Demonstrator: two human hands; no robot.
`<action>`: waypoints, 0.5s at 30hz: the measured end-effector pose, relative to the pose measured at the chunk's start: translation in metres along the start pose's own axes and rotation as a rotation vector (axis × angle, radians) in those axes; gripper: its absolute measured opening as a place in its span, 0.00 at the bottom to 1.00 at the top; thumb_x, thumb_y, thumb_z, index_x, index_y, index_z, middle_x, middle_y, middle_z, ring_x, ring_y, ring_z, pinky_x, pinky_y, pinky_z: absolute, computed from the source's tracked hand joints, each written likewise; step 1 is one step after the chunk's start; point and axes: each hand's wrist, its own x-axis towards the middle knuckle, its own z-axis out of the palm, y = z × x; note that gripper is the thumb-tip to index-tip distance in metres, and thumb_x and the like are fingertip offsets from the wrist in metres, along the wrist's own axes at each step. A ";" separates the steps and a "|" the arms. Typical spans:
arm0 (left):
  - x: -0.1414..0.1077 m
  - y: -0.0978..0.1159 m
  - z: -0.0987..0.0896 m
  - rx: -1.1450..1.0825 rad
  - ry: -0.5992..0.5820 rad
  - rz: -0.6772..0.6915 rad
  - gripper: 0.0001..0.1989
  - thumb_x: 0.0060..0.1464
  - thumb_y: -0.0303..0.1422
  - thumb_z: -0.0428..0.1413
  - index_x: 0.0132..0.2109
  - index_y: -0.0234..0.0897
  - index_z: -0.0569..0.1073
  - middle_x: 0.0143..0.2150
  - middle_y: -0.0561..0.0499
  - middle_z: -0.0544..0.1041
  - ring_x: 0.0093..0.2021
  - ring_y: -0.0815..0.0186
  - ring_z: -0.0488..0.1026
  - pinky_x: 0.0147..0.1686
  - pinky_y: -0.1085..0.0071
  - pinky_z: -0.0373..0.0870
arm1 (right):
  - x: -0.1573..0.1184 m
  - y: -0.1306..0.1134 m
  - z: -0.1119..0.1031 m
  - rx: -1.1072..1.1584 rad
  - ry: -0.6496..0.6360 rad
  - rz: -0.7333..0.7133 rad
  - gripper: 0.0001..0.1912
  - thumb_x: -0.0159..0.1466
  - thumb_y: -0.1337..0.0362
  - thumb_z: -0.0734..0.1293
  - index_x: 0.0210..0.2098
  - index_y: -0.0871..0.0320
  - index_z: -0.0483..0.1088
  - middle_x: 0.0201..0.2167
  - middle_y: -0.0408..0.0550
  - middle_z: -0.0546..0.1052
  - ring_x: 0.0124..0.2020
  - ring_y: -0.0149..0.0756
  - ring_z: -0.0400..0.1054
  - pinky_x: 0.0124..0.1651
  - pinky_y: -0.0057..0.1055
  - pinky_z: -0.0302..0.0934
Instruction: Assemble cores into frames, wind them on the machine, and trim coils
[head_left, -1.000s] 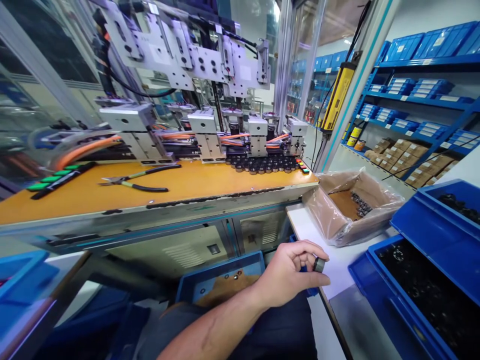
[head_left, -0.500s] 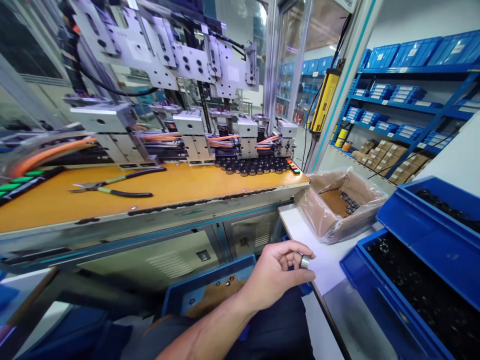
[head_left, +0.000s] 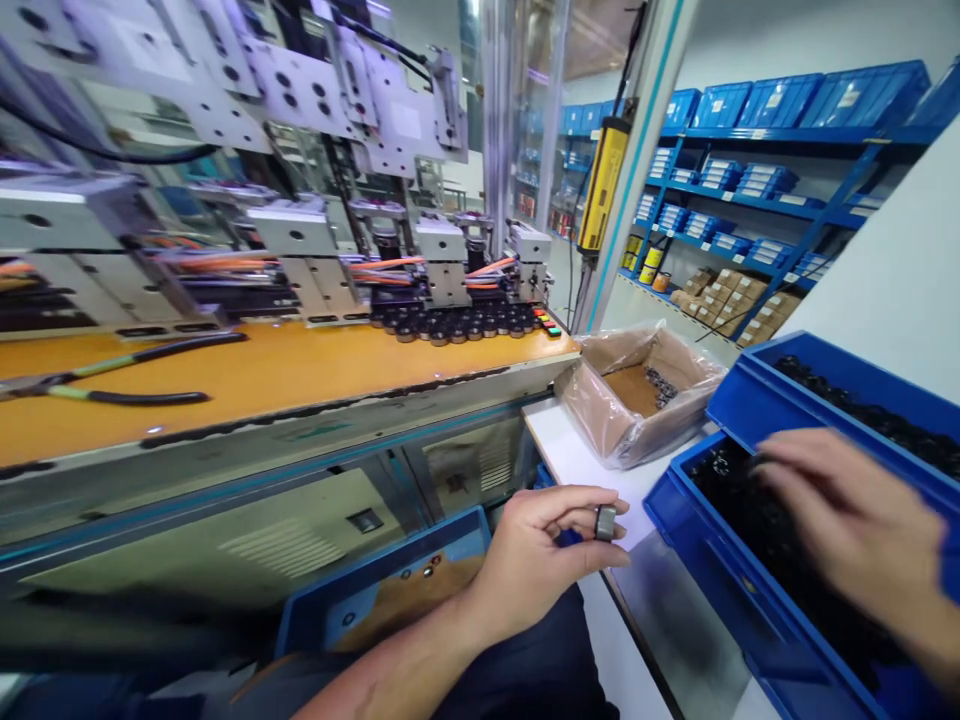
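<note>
At lower centre, my left hand (head_left: 536,550) pinches a metal ring (head_left: 606,523) in narrowed fingers; my right hand (head_left: 862,530), blurred, is at the lower blue bin (head_left: 709,545) of black parts (head_left: 750,510), grip unclear; black rings (head_left: 457,323) cluster on the surface (head_left: 300,370), finished or not I can't tell

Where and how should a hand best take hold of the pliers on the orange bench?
Around both long handles of the pliers, I'd say, coming from above and the right. They lie flat on the bench, handles splayed open rightward and the jaws pointing left, so the hand would probably need to squeeze them together.
</note>
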 end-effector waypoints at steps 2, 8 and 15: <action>-0.001 -0.002 0.006 0.061 -0.018 0.024 0.16 0.39 0.25 0.71 0.40 0.33 0.82 0.30 0.47 0.84 0.31 0.63 0.81 0.35 0.72 0.76 | -0.013 -0.017 0.029 0.135 -0.095 0.018 0.12 0.64 0.77 0.65 0.43 0.58 0.73 0.36 0.51 0.76 0.36 0.34 0.73 0.37 0.28 0.70; -0.007 -0.017 0.017 -0.046 -0.125 -0.097 0.18 0.38 0.25 0.71 0.41 0.34 0.82 0.28 0.50 0.84 0.26 0.67 0.79 0.31 0.76 0.76 | -0.033 -0.044 0.073 0.423 -0.121 0.047 0.11 0.65 0.76 0.62 0.46 0.60 0.69 0.37 0.51 0.71 0.38 0.33 0.70 0.38 0.30 0.72; -0.003 -0.021 0.025 -0.109 -0.058 -0.074 0.18 0.37 0.23 0.71 0.40 0.33 0.82 0.29 0.50 0.84 0.28 0.67 0.80 0.32 0.77 0.78 | -0.037 -0.030 0.070 0.391 -0.135 -0.075 0.19 0.63 0.78 0.62 0.53 0.64 0.68 0.41 0.56 0.71 0.44 0.38 0.70 0.42 0.35 0.72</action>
